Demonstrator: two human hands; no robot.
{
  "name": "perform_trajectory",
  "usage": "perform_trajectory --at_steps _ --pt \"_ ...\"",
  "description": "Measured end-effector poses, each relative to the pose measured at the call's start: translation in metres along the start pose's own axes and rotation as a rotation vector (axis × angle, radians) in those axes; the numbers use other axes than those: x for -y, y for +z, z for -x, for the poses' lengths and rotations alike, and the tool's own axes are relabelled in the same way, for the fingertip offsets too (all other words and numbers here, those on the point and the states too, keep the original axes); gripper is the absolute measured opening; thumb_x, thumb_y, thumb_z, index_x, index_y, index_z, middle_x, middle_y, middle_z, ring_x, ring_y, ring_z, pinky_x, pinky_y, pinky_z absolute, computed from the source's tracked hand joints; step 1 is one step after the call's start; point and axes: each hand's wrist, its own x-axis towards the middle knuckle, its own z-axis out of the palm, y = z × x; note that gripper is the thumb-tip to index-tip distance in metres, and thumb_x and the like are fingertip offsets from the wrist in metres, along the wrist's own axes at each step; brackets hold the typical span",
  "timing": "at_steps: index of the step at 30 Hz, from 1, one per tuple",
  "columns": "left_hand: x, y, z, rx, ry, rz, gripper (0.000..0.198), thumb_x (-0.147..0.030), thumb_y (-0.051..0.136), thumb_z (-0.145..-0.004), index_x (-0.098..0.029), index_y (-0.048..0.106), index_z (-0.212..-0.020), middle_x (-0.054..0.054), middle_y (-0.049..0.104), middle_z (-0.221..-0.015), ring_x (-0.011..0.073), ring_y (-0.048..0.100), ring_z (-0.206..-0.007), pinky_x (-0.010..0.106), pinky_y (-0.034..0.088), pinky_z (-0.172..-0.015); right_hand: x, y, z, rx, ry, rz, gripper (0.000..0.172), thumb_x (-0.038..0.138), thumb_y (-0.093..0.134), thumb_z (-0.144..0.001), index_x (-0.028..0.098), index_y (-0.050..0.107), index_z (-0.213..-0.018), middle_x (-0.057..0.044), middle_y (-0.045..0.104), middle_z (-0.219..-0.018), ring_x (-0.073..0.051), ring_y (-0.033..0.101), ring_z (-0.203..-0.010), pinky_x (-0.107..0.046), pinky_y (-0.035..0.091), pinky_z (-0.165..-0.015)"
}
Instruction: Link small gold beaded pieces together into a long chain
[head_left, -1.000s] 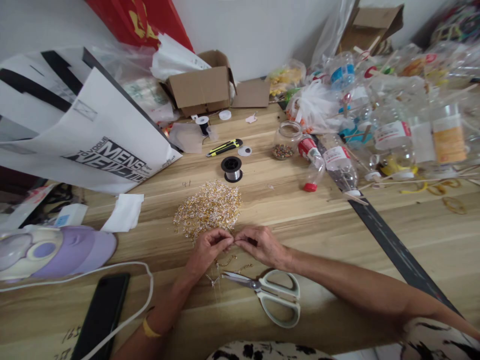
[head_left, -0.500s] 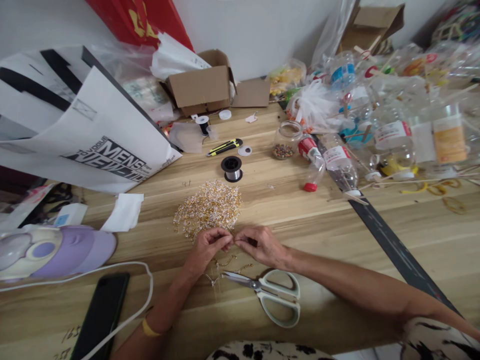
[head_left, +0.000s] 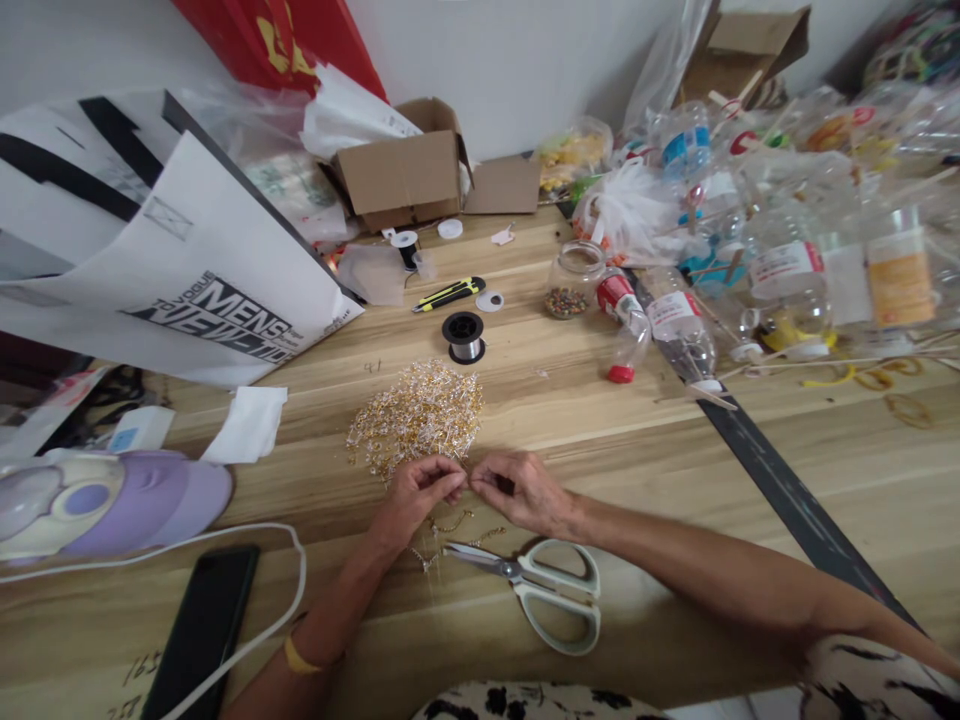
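My left hand [head_left: 421,492] is pinched, thumb against forefinger, at the near edge of a heap of small gold and clear beads [head_left: 420,415]. Facing it fingertip to fingertip, my right hand [head_left: 525,490] is pinched too; whatever the two hold is too fine to make out. Just below the hands lies a thin gold chain [head_left: 452,522] with small clear pieces, and faint thread-like lines run near it. White-handled scissors [head_left: 559,595] rest on the table, their blades pointing left toward the chain.
Beyond the beads stand a spool of clear line [head_left: 465,340] and a yellow-black utility knife [head_left: 448,294]. A jar of beads [head_left: 571,285] and plastic bottles [head_left: 675,320] sit to the right. At left are a phone [head_left: 201,630], a white cable [head_left: 300,560] and a paper bag [head_left: 172,260].
The fingertips of my two hands have drawn very slightly apart. Everything else stays in place.
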Motion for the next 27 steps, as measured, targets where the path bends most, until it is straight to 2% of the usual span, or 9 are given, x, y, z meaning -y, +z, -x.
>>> perform_trajectory --at_steps 27 --pt "0.0027 0.0012 -0.0012 0.016 0.004 -0.004 0.021 -0.033 0.069 -0.071 -0.013 0.066 -0.068 0.0 0.061 -0.059 0.012 0.055 -0.058 0.022 0.045 -0.058 0.0013 -0.0009 -0.0004 0.021 0.022 0.01 0.014 0.019 0.054 -0.085 0.014 0.064 -0.078 0.0 0.058 -0.062 -0.01 0.05 -0.054 -0.02 0.039 -0.054"
